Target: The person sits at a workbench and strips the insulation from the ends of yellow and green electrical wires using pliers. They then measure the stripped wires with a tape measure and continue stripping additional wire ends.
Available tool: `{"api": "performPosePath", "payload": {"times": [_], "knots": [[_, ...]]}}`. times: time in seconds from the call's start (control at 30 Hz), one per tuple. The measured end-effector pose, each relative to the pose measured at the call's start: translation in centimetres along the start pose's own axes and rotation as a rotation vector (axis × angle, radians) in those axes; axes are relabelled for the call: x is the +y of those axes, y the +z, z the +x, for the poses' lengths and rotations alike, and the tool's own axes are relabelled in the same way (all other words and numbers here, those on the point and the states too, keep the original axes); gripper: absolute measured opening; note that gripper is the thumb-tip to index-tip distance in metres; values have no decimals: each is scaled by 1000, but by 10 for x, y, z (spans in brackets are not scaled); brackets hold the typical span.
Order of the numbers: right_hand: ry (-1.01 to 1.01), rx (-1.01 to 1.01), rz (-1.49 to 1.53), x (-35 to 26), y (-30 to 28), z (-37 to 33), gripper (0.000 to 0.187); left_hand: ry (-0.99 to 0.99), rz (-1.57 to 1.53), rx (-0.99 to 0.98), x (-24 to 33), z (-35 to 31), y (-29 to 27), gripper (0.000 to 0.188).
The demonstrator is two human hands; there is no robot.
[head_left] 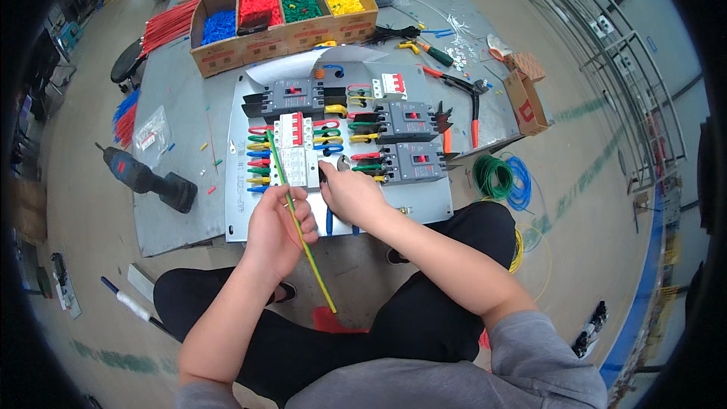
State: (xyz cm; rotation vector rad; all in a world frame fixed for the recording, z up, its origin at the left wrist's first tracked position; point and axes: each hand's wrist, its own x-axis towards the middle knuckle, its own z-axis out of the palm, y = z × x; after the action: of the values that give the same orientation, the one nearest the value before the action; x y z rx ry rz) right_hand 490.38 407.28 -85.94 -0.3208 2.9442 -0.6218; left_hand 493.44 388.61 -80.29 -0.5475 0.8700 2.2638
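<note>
My left hand (280,227) is closed around a green-and-yellow striped wire (316,275). One end of the wire reaches up past the white breaker block (296,153), and the other hangs below my palm. Just right of that block, my right hand (352,193) is closed low over the metal mounting panel (241,216). Its fingertips meet at something small and dark that I cannot make out. A blue handle (329,223) sticks out from under this hand; the rest of that tool is mostly covered. Dark moulded-case breakers (413,163) with coloured wire ends sit on the panel.
Behind the panel stands a divided cardboard box (257,49) of blue, red, green and yellow caps. A cordless drill (148,176) lies at the left. To the right are orange-handled cutters (475,102), a small carton (525,102) and coils of green wire (492,177) and blue wire (519,185).
</note>
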Motion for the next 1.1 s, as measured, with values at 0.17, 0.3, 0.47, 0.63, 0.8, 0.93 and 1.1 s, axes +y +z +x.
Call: {"api": "performPosePath", "payload": {"times": [0.17, 0.3, 0.47, 0.63, 0.8, 0.93, 1.1], "knots": [[6, 20, 21, 0, 1, 1, 33, 1, -3, -7, 0, 2, 11, 27], [6, 33, 43, 2, -6, -4, 33, -16, -24, 18, -1, 2, 16, 27], [-9, 114, 413, -4, -51, -10, 36, -27, -8, -56, 1, 2, 10, 30], [-73, 118, 1130, 4, -83, -28, 27, 31, 301, -98, -8, -15, 22, 38], [-81, 32, 1430, 18, -98, -36, 21, 164, 681, -135, -23, -22, 24, 45], [-43, 125, 1522, 7, -103, -34, 34, 210, 783, -170, -31, -23, 22, 46], [-78, -78, 1707, 7, -105, -37, 37, 230, 874, -180, -32, -25, 20, 44]]}}
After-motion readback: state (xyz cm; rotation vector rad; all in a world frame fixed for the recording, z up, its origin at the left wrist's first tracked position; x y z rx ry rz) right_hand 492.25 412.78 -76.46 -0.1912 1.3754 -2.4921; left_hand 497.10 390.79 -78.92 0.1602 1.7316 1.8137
